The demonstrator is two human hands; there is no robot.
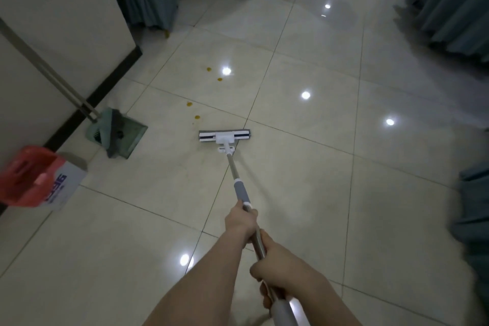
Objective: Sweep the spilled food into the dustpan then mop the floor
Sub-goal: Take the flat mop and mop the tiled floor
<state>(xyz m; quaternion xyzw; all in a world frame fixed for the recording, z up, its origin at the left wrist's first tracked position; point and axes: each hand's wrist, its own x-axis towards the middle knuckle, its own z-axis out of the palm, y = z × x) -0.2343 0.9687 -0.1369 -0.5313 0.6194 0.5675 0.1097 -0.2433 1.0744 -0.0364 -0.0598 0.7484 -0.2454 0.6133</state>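
**Hands on the mop (225, 137), spots ahead**

The left hand (242, 222) curls round the mop handle just below its grey sleeve. The right hand (275, 270) grips it nearer the body. The tiled floor (317, 180) seems free of solid food, though glare makes that uncertain. The dustpan (132, 137) sits by the wall with the broom (114, 127) in it, so sweeping looks done. The mop head lies flat just short of four brownish spots (197, 117); most of the mopping is not yet done.

A red container (25, 174) stands touching a white box with blue print (67, 180) at the left, near a cream wall (66, 8) with a dark skirting board (105, 82). Teal draped covers (455, 2) hang at the far side and the right side.
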